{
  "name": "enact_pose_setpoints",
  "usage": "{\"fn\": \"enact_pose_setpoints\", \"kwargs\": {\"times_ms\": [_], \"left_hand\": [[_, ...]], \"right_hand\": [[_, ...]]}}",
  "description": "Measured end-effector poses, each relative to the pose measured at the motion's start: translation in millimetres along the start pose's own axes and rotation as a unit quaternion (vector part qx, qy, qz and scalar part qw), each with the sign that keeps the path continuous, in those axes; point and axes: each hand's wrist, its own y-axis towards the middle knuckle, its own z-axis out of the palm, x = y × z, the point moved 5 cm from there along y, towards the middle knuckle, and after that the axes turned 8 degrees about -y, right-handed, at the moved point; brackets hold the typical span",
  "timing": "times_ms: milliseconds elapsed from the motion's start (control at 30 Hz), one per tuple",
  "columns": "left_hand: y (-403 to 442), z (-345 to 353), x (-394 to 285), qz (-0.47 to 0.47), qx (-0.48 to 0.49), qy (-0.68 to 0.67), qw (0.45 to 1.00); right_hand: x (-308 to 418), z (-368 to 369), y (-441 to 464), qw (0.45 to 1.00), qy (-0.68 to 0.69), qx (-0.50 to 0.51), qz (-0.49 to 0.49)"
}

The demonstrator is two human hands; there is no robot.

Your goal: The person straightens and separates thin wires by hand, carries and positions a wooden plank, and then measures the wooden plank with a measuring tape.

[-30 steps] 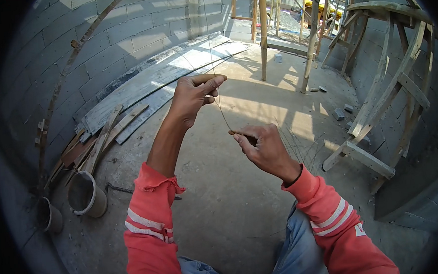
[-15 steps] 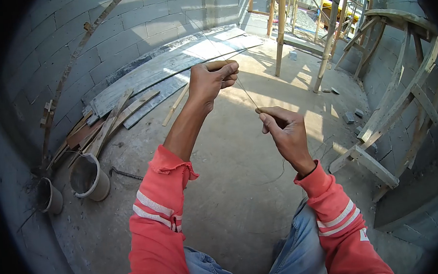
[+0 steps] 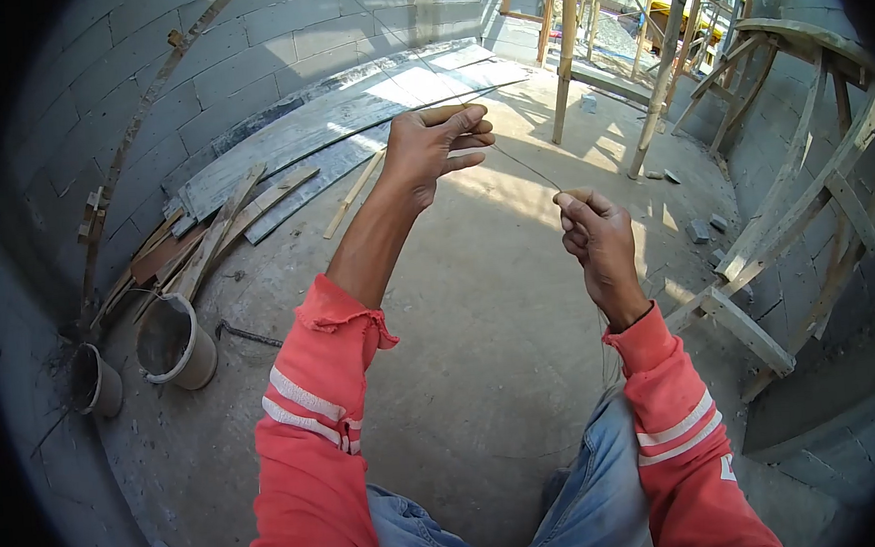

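Note:
A thin dark string [image 3: 527, 167] runs between my two hands, held up in front of me at chest height. My left hand [image 3: 440, 145] pinches it between thumb and forefinger, the other fingers loosely curled. Lower and to the right, my right hand [image 3: 599, 244] closes its thumb and forefinger on the same string. Beyond the left hand, the line carries on up and away toward the block wall. Loose strands hang below the right hand, close to my knee. From here I cannot tell whether it is twine or fine wire.
Two buckets [image 3: 176, 342] stand at the left, near a pile of wood scraps [image 3: 217, 232]. Long boards [image 3: 339, 129] lie along the grey block wall [image 3: 243, 45]. Upright poles [image 3: 566, 55] rise at the back. A curved wooden frame [image 3: 804, 201] leans at the right, near block fragments [image 3: 698, 232].
My right hand has moved right and slightly up, drawing farther from the left. My left hand has risen slightly. The strands below the right hand have shifted right.

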Motion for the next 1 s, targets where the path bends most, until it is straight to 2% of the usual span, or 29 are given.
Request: {"fn": "enact_pose_setpoints", "kwargs": {"times_ms": [67,100,133,167,200,267,300,333,433,467,500,533,567,600,667,700,733,800,833,867,933,967,1000], "left_hand": [[3,-3,1,0.0,-0.012,-0.003,1.0],[3,-4,1,-0.001,-0.022,-0.004,1.0],[3,-4,1,-0.002,-0.022,-0.005,1.0],[2,-3,-1,0.011,-0.017,0.021,1.0],[2,-3,-2,0.022,-0.011,0.046,0.999],[3,-4,-1,0.027,-0.02,0.055,0.998],[3,-6,-1,0.032,-0.031,0.064,0.997],[4,-8,-2,0.032,-0.031,0.065,0.997],[9,-24,-5,0.04,-0.092,0.031,0.994],[11,-29,-6,0.042,-0.095,0.032,0.994],[13,-34,-6,0.035,-0.104,0.007,0.994],[14,-39,-5,0.028,-0.114,-0.019,0.993],[15,-42,-5,0.03,-0.117,-0.019,0.993],[16,-44,-4,0.019,-0.113,-0.032,0.993],[17,-47,-2,0.008,-0.11,-0.045,0.993],[17,-47,-4,0.014,-0.102,-0.031,0.994],[18,-45,-6,0.021,-0.093,-0.016,0.995],[19,-46,-9,0.026,-0.093,-0.006,0.995],[18,-47,-10,0.031,-0.094,0.006,0.995],[18,-48,-10,0.028,-0.093,0.007,0.995],[20,-59,-10,0.041,-0.136,-0.005,0.99],[20,-65,-11,0.039,-0.138,-0.014,0.99],[21,-70,-13,0.041,-0.134,-0.016,0.99]], "right_hand": [[15,8,-10,0.996,-0.032,0.047,-0.068],[12,9,-10,0.996,-0.034,0.048,-0.067],[14,13,-12,0.972,-0.173,0.078,-0.136],[14,18,-13,0.924,-0.306,0.106,-0.202],[11,16,-11,0.924,-0.307,0.105,-0.201],[0,12,-5,0.881,-0.427,0.103,-0.175],[-7,6,0,0.879,-0.442,0.089,-0.156],[-10,3,3,0.879,-0.441,0.089,-0.156],[-14,-9,10,0.948,-0.312,0.023,-0.053],[-9,-8,9,0.948,-0.311,0.026,-0.056],[-5,-9,7,0.986,-0.161,0.019,-0.034],[-3,-10,6,1.0,-0.007,0.012,-0.01],[1,-8,5,0.998,0.048,0.029,-0.032],[2,-8,3,0.998,0.048,0.032,-0.032],[8,6,-6,0.984,-0.009,0.177,-0.022],[12,10,-11,0.968,-0.128,0.214,0.003],[6,9,-10,0.968,-0.129,0.214,0.002],[-17,13,-8,0.878,-0.383,0.28,-0.07],[-25,8,-5,0.866,-0.434,0.247,-0.036],[-31,7,-2,0.866,-0.433,0.247,-0.034],[-27,-7,11,0.934,-0.347,0.076,-0.031],[-24,-9,14,0.934,-0.348,0.074,-0.033],[-17,-11,15,0.982,-0.177,0.064,0.003]]}}
